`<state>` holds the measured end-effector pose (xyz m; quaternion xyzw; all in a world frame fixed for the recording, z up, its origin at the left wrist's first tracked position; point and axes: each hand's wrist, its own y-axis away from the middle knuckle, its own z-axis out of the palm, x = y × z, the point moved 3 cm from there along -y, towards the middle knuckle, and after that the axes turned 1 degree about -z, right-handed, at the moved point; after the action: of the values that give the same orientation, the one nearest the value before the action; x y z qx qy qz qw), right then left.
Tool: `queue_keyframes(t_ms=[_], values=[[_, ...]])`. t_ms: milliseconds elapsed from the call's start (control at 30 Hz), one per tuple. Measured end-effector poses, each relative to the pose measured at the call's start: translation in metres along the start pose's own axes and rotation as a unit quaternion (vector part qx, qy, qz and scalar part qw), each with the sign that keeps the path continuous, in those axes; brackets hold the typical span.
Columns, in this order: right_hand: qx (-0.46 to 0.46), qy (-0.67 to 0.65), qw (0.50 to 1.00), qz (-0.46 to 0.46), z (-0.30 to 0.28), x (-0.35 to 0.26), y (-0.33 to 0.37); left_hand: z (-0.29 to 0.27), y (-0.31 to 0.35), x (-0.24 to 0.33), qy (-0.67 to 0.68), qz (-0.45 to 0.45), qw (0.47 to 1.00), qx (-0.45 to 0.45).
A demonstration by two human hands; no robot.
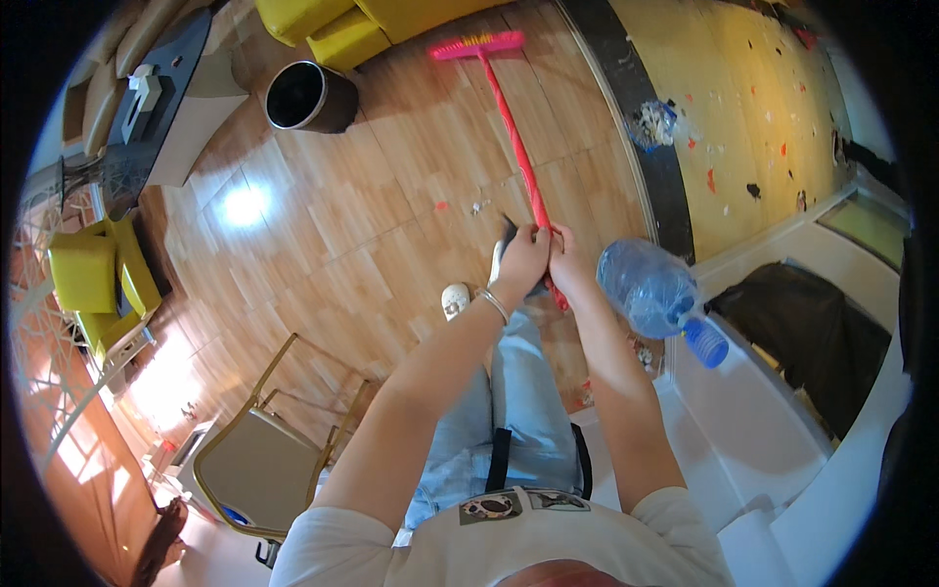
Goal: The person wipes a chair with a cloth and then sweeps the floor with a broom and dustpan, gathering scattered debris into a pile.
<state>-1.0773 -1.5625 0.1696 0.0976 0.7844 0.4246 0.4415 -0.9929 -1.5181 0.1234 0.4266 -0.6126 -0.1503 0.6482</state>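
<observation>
A broom with a pink head [476, 45] and a red handle [515, 137] reaches away from me, its head down on the floor near the yellow sofa. My left hand [525, 259] and my right hand [569, 258] are side by side, both closed round the handle near its end. A short red stub of the handle sticks out below them. Something dark shows beside and behind my left hand; I cannot make out what it is. On the floor beyond my hands lie a red scrap [441, 205] and a pale crumpled bit [477, 207].
A large blue water jug [646, 289] stands close to my right arm. Farther right, scraps dot a yellowish floor [724, 108] past a dark strip [675, 196]. A black bin [311, 97] is by the yellow sofa [357, 34]. At left are a chair [259, 460] and a yellow armchair [98, 274].
</observation>
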Motion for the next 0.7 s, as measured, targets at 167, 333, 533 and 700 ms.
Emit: queue_keyframes(t_ms=[167, 333, 533, 700], values=[[0.036, 0.063, 0.997, -0.014, 0.020, 0.137, 0.083, 0.004, 0.057, -0.048, -0.168, -0.056, 0.978, -0.109], [-0.016, -0.129, 0.977, 0.167, 0.034, 0.154, 0.262, 0.005, 0.153, -0.119, -0.173, -0.141, 0.953, -0.205], [-0.010, -0.113, 0.988, 0.107, 0.065, 0.170, 0.353, -0.015, 0.228, -0.175, -0.038, -0.105, 0.992, -0.056], [-0.029, -0.068, 0.991, -0.112, 0.090, 0.170, 0.306, -0.068, 0.194, -0.158, -0.062, -0.066, 0.992, 0.090]])
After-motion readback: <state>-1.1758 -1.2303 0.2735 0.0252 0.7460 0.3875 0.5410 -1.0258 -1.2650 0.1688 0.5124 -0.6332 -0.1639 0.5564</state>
